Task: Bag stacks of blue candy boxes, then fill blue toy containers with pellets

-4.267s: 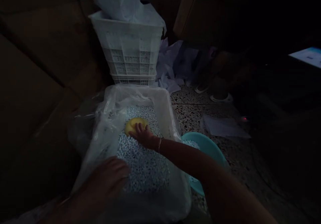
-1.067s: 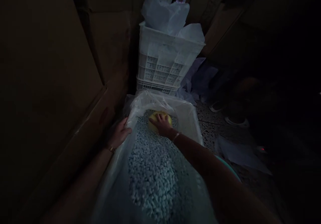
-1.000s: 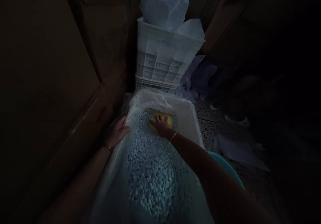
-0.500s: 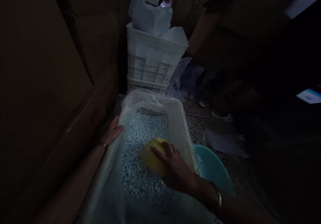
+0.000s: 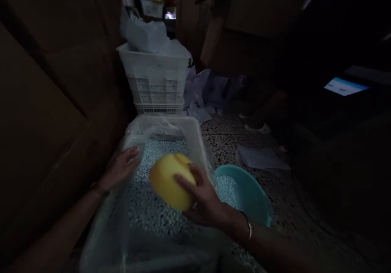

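Observation:
A yellow bowl (image 5: pixel 171 181) is in my right hand (image 5: pixel 203 197), its rounded outside toward me and its contents hidden. It is tilted above small pale pellets (image 5: pixel 166 218) in a crate lined with clear plastic (image 5: pixel 195 136). My left hand (image 5: pixel 124 165) is at the crate's left edge beside the plastic liner, fingers stretched out and slightly apart. Right of the crate, a teal basin (image 5: pixel 255 193) on the floor holds more of the pale pellets (image 5: pixel 226 189).
Stacked white crates (image 5: pixel 155 75) with plastic sheeting (image 5: pixel 146 32) stand behind. Cardboard boxes (image 5: pixel 45 114) line the left side. A plastic sheet (image 5: pixel 262 157) lies on the speckled floor. Another person's foot in a light shoe (image 5: pixel 257 128) and a lit screen (image 5: pixel 345 86) are at right.
My right hand has lifted the yellow bowl up from the pellets. My left hand has loosened from the crate's rim. The view has turned right, showing more of the teal basin.

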`<state>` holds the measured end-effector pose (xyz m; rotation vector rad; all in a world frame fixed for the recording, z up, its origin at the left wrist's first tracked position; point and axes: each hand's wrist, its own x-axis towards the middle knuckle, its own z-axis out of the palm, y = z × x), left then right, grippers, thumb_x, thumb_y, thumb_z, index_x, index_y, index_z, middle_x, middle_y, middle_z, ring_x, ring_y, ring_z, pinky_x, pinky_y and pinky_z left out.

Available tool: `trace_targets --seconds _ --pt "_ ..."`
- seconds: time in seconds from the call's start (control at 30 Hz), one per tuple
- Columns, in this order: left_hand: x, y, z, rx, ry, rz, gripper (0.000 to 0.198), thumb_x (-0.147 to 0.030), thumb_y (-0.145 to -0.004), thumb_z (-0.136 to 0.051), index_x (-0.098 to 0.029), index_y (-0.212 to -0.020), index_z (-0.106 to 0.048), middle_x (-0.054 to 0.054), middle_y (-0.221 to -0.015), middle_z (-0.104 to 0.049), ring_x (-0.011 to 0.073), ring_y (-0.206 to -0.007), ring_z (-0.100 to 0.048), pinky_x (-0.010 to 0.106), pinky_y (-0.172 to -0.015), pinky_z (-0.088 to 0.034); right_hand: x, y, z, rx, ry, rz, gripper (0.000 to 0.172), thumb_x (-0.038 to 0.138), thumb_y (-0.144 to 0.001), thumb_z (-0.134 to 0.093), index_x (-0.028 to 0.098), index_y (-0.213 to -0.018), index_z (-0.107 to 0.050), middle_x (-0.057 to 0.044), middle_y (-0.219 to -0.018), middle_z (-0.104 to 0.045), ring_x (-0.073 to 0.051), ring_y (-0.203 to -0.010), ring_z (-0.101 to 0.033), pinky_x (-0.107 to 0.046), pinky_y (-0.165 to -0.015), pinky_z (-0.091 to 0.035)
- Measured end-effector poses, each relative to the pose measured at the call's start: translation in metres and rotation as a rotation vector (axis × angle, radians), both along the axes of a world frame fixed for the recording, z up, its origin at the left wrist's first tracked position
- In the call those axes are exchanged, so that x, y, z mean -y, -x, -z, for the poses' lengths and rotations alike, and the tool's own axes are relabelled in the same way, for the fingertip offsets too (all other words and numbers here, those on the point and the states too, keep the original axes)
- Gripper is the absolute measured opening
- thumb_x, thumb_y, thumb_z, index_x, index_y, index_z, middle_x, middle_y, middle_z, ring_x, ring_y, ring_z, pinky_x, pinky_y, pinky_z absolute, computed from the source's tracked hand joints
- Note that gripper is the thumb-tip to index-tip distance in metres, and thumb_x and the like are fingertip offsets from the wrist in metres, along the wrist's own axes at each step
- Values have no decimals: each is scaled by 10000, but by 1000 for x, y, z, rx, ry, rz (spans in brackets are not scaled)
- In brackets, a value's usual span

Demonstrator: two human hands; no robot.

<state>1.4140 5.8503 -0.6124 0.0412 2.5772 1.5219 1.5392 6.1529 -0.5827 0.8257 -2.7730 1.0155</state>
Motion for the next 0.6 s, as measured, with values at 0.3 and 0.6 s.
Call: trace_targets --seconds 0.3,0.6 --pt "-98 -2 -32 399 -258 164 630 -669 -800 -569 -210 -1230 -604 132 -1234 -693 287 -1154 -645 439 -1016 -489 -74 6 1 644 1287 385 769 325 -706 -428 133 -1447 -355 -121 -1243 -637 -304 -1132 -602 -430 -876 -541" --pt "-318 -20 -4 105 138 760 558 -510 -627 -772 -194 -1076 -677 133 -1163 -711 331 -1103 -647 361 -885 -511 -259 -135 80 98 1154 1249 790 497 -802 -336 222 -1530 -202 -86 -1365 -578 -300 -1295 -526 -595 -1036 -454"
